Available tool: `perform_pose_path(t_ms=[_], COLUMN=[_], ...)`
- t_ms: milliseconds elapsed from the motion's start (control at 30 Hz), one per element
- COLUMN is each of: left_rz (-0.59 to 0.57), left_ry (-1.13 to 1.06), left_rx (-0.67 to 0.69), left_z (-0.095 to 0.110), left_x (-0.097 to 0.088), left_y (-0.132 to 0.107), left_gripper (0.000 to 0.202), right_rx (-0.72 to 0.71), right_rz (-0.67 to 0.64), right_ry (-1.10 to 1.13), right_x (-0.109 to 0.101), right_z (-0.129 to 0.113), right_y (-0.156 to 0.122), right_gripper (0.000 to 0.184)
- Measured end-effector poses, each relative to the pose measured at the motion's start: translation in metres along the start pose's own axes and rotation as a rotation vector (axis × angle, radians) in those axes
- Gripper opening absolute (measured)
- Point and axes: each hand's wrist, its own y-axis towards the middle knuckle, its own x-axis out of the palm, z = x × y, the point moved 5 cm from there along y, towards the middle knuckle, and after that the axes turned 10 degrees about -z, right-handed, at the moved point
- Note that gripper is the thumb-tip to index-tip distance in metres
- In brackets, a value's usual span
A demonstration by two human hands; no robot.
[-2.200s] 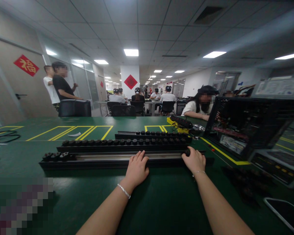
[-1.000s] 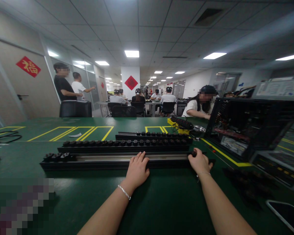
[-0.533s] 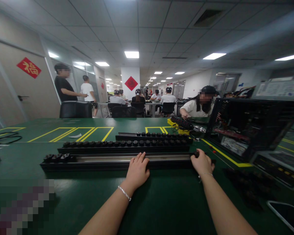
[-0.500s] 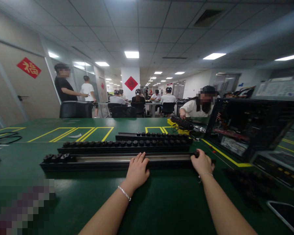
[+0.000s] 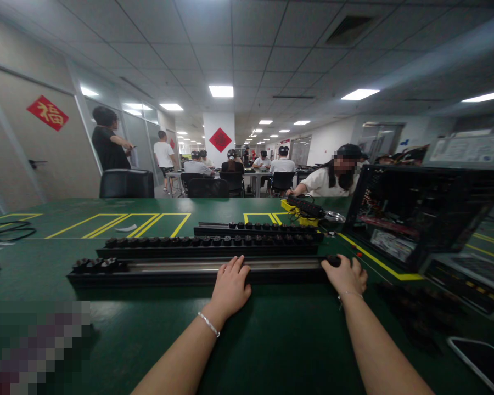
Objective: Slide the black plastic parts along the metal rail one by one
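Note:
A long black rail (image 5: 160, 280) with a metal strip in its channel lies across the table in front of me. Several small black round-topped pieces (image 5: 95, 265) sit at its left end. My left hand (image 5: 231, 285) holds the rail near its middle, fingers over the front edge and thumb on the near side. At the right end, my right hand (image 5: 346, 277) has thumb and forefinger at a small black piece (image 5: 333, 260), its other fingers raised. A second black rail (image 5: 208, 249), lined with such pieces, lies behind, and a third rail (image 5: 259, 230) is farther back.
An open computer case (image 5: 420, 214) stands at the right, with a dark pile of small parts (image 5: 420, 310) and a phone-like device (image 5: 477, 356) nearer me. Across the green table (image 5: 127, 340), a co-worker (image 5: 329, 178) reaches toward a yellow tray (image 5: 290, 206). Cables (image 5: 12, 231) lie left.
My right hand has shifted slightly right and its outer fingers have spread. My left hand stays on the rail. The co-worker's arm has moved left; two people at the back left have moved.

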Motion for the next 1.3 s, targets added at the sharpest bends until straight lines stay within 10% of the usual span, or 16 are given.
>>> perform_pose_path(t_ms=[1300], left_rz=[-0.006], left_ry=[0.006], left_rx=[-0.005], left_z=[0.001], left_x=[-0.001], left_y=[-0.002], left_gripper=[0.038], right_rx=[-0.046], right_rz=[0.120], right_ry=[0.073], right_x=[-0.016], right_z=[0.015], right_y=[0.017], right_gripper=[0.050])
